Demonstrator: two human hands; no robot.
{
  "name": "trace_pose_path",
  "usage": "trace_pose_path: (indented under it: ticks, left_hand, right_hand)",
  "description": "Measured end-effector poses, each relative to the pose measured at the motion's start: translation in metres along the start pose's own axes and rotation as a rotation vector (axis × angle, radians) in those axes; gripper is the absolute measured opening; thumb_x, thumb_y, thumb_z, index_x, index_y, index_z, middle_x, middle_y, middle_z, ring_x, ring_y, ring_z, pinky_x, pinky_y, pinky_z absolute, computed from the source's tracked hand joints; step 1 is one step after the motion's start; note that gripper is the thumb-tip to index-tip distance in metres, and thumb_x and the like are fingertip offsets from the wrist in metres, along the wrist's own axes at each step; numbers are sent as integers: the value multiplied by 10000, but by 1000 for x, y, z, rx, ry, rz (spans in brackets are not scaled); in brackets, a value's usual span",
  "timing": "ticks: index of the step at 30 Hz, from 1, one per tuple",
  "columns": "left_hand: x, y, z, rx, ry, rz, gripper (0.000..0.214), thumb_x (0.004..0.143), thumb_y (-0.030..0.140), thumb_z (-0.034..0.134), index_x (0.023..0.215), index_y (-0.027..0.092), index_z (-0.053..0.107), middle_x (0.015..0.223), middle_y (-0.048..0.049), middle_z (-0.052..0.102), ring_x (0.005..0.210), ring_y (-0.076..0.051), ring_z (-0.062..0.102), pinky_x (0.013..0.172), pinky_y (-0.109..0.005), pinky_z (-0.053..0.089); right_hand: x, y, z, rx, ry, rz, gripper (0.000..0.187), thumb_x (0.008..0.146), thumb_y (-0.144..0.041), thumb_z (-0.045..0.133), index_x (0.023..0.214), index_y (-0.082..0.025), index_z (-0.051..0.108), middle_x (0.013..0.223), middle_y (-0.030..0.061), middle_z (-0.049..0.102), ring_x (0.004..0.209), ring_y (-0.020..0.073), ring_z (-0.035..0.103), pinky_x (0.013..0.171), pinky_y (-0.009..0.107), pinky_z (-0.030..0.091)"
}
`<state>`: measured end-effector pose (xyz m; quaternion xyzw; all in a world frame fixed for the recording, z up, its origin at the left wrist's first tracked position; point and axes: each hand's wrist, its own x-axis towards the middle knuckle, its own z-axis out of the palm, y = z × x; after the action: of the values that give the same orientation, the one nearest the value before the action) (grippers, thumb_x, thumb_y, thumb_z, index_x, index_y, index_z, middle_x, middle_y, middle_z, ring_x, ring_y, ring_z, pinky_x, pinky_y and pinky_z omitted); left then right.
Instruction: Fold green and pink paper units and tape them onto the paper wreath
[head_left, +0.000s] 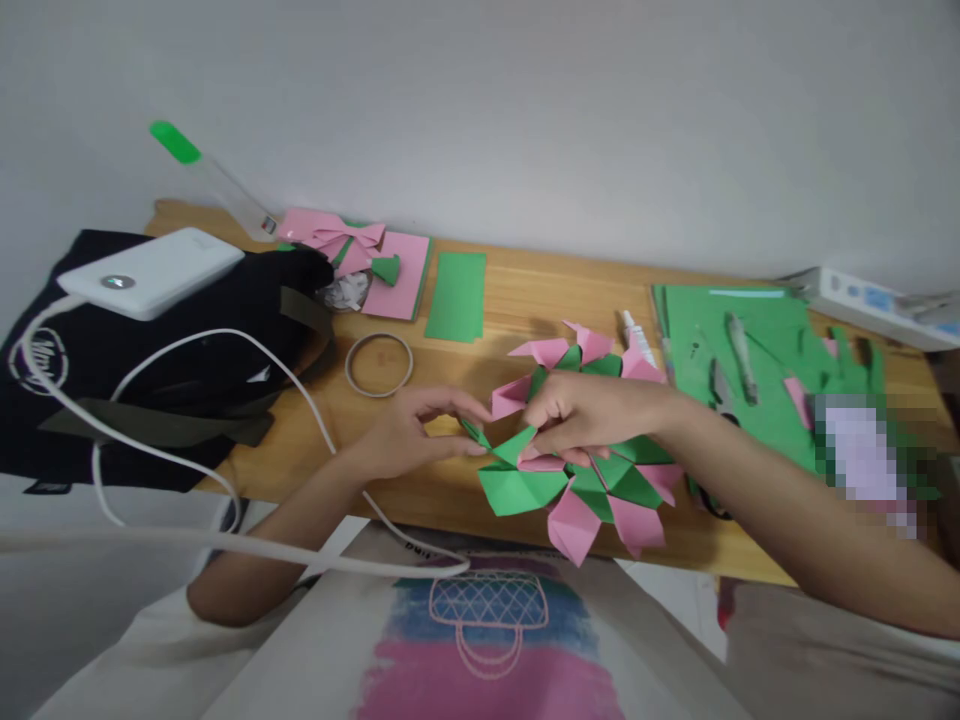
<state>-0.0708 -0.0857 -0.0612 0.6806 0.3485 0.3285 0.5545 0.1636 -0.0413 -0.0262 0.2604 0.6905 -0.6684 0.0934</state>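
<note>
A pink and green folded-paper wheel [581,470] lies on the wooden table [517,295] in front of me. My right hand [592,412] rests on its middle, fingers pinched on a green point of the wheel. My left hand [412,432] is just left of it, fingers curled and pinching a small green folded piece [474,432] at the wheel's left edge. Both forearms reach in from below.
A black bag [150,360] with a white power bank [154,270] and white cable [225,350] fills the left. A tape ring [379,363], green paper strip [456,295], pink folded paper [352,245], a glue tube [636,335] and green sheets with scissors [739,360] lie around.
</note>
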Motion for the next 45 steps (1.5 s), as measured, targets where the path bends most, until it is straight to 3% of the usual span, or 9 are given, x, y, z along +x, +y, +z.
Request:
trace_pose_path:
  ticks: [5, 8, 16, 23, 27, 31, 35, 40, 45]
  left_hand:
    - [-5, 9, 2, 80, 19, 35, 138, 757, 286, 755, 791, 176, 681, 765, -40, 728, 718, -167, 669, 667, -290, 552]
    - [-4, 21, 6, 130, 15, 81, 129, 756, 253, 756, 830, 171, 689, 779, -30, 723, 710, -146, 650, 675, -272, 543]
    - [30, 47, 27, 173, 55, 151, 237, 728, 171, 734, 954, 182, 666, 805, -2, 691, 736, -120, 633, 718, -249, 520]
    - [58, 40, 28, 27, -79, 329, 339, 794, 247, 655, 1112, 140, 606, 1021, -96, 715, 913, -159, 677, 816, -281, 526]
    - [72, 28, 30, 405, -18, 531, 322, 790, 200, 643, 1107, 151, 624, 1155, -139, 683, 1071, -219, 631, 919, -375, 496]
    - [93, 25, 37, 513, 38, 624, 61, 795, 185, 654, 849, 168, 676, 930, -95, 736, 912, -221, 642, 846, -392, 495]
    - [100, 39, 30, 565, 116, 689, 103, 868, 205, 588, 813, 166, 667, 821, -72, 734, 806, -192, 633, 768, -346, 476]
    - [88, 52, 14, 683, 271, 679, 150, 911, 215, 528, 864, 175, 665, 798, -52, 721, 792, -187, 609, 756, -338, 444]
    - [88, 33, 10, 637, 344, 544, 43, 843, 189, 609, 849, 176, 650, 796, -40, 715, 774, -183, 621, 745, -325, 466]
  right_hand:
    - [-13, -5, 8, -83, 122, -63, 162, 862, -265, 619, 940, -132, 670, 442, -111, 459, 374, 41, 383, 390, 173, 287]
    - [-28, -14, 20, -179, 258, -105, 359, 832, -267, 657, 1180, -178, 635, 536, -96, 487, 432, 54, 369, 421, 194, 275]
    - [-46, -14, 65, 3, 858, -188, 305, 849, -419, 616, 670, -172, 607, 551, -53, 407, 503, 78, 330, 465, 238, 252]
    - [-56, -9, 64, 356, 1186, -216, 354, 679, -471, 746, 581, -175, 578, 488, -74, 379, 462, 61, 272, 450, 238, 194]
    - [-64, -6, 51, 454, 1191, -240, 367, 663, -433, 756, 524, -181, 528, 456, -82, 342, 437, 59, 261, 447, 245, 174]
    - [-71, -4, 30, 483, 1139, -270, 386, 669, -407, 757, 508, -189, 482, 463, -93, 278, 433, 56, 216, 444, 251, 137]
    - [-73, -11, 8, 545, 1056, -288, 499, 626, -403, 777, 474, -210, 343, 473, -104, 214, 435, 50, 174, 442, 252, 126]
    - [-56, -21, -14, 640, 943, -263, 446, 577, -455, 767, 547, -212, 394, 476, -101, 282, 429, 50, 216, 423, 233, 146]
    - [-30, -11, -37, 713, 858, -175, 447, 548, -479, 745, 552, -226, 376, 440, -106, 291, 410, 59, 250, 398, 227, 185]
